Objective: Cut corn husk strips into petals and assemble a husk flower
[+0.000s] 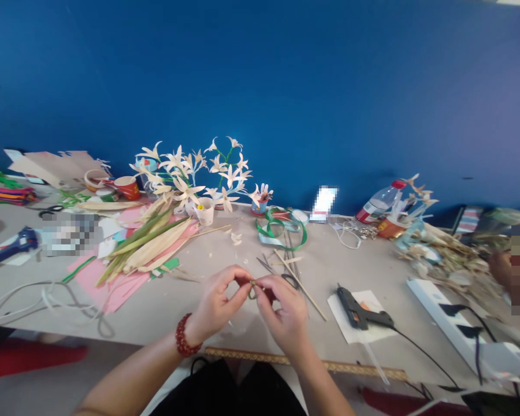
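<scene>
Above the table's near edge, my left hand (pixel 216 300) and my right hand (pixel 283 309) meet fingertip to fingertip. Both are closed in a pinch on a small greenish-brown looped strip (pixel 252 290), partly covered by the fingers; its exact kind is too small to tell. Just beyond my right hand lie scissors (pixel 289 281), partly hidden, and a thin wooden stick (pixel 305 292). To the left, a pile of dried corn husks (pixel 151 248) rests on pink paper (pixel 125 289). White artificial flowers (pixel 190 173) stand behind the pile.
A black glue gun (pixel 361 312) lies on white paper at right, its cord running forward. Farther right are a white power strip (pixel 442 323) and another person's hand (pixel 500 268). Green ribbon (pixel 303 231), a bottle (pixel 379 202) and a blue glue gun (pixel 15 245) are also on the table.
</scene>
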`<action>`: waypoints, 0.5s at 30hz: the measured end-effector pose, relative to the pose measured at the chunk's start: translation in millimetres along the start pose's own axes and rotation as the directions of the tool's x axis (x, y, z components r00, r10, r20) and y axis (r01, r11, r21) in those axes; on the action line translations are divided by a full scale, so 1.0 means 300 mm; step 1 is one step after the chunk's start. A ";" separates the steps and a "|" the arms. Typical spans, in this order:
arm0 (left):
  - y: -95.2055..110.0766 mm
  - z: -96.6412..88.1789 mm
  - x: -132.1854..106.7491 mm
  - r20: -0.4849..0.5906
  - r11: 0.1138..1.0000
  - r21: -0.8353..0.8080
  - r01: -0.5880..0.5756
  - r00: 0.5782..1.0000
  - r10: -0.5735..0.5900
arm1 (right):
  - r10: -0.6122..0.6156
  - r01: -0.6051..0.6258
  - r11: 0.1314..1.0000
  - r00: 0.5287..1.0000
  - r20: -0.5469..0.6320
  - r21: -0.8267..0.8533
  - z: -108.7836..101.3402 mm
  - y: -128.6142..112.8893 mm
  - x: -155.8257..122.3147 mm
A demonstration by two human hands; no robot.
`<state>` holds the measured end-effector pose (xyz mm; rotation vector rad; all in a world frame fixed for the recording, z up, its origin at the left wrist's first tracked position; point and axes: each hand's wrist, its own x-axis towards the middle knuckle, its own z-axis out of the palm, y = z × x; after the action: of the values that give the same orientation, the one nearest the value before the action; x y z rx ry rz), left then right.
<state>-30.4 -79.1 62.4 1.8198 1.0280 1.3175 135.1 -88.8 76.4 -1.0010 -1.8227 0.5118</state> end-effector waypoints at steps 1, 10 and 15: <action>0.001 0.000 0.000 0.000 1.000 0.004 -0.017 1.000 0.017 | 0.021 -0.021 1.000 1.000 0.015 -0.001 0.000 0.002 0.000; 0.012 0.003 0.010 0.026 0.985 -0.045 0.169 0.985 -0.168 | 0.013 -0.014 0.991 1.000 -0.009 -0.133 0.010 0.002 -0.005; 0.016 0.005 0.018 0.105 0.921 -0.236 0.311 0.950 -0.294 | -0.080 0.065 0.977 0.995 -0.064 -0.202 0.019 0.012 -0.009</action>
<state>-27.0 -76.8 68.6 1.4406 1.0101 1.1322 132.0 -88.4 69.8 -1.0685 -1.8648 0.2484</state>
